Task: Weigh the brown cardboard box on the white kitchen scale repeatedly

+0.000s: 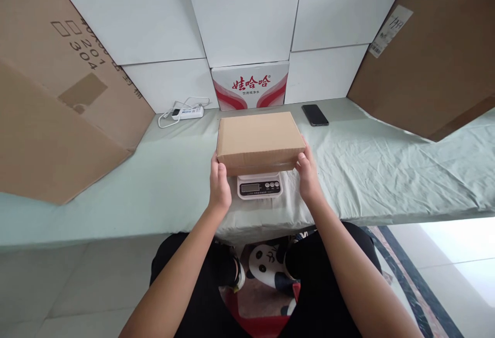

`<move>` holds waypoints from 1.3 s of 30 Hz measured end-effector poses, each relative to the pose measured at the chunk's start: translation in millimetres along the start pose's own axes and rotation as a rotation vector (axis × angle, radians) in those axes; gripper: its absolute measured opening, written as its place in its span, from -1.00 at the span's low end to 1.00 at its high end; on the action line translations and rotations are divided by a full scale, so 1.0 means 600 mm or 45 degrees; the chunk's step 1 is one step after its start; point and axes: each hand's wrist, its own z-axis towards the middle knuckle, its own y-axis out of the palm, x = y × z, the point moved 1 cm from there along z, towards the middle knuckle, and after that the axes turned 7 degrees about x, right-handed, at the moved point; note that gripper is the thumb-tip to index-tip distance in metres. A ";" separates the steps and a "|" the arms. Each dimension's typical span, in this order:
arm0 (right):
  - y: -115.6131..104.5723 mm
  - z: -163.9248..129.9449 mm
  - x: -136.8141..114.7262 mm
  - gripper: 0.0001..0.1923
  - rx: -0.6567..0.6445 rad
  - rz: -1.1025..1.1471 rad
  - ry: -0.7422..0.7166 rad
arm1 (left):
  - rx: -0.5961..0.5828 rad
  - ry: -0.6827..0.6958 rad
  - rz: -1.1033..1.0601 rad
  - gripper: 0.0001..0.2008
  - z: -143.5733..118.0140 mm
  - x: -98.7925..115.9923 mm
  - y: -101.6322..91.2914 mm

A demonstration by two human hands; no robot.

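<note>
A closed brown cardboard box [259, 134] is gripped at both ends, directly over a white digital kitchen scale [260, 187]. My left hand [220, 181] presses on the box's left end, thumb at its front corner. On the opposite end, my right hand [308, 173] holds the right side, with the thumb near the front corner. The box covers the scale's platform, and I cannot tell whether it rests on it. Below the box's front edge, the scale's small display and several round buttons show. The display's reading is too faint to make out.
A black phone [315, 115] lies at the back right. At the back left sits a white power strip [187, 113] with its cable. Large cardboard boxes stand left [77, 96] and right [433, 60]. A red-and-white printed carton [250, 85] is behind, on the pale green cloth [166, 183].
</note>
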 end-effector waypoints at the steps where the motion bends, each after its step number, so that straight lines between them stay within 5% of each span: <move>1: 0.000 0.000 0.002 -0.23 0.003 0.002 0.001 | 0.005 -0.003 -0.009 -0.24 0.000 -0.002 0.000; 6: -0.004 0.004 0.017 -0.26 0.041 0.020 -0.007 | 0.033 -0.051 -0.077 -0.21 0.008 -0.012 -0.005; 11: -0.026 0.024 0.018 -0.23 0.338 0.197 -0.009 | 0.169 0.027 -0.131 -0.16 0.030 -0.010 -0.024; 21: -0.039 0.039 -0.004 -0.49 0.526 0.683 0.431 | 0.279 -0.107 -0.175 -0.15 0.068 -0.019 -0.049; 39: -0.031 0.044 -0.011 -0.53 0.302 0.680 0.515 | 0.193 -0.129 -0.205 -0.15 0.059 -0.024 -0.033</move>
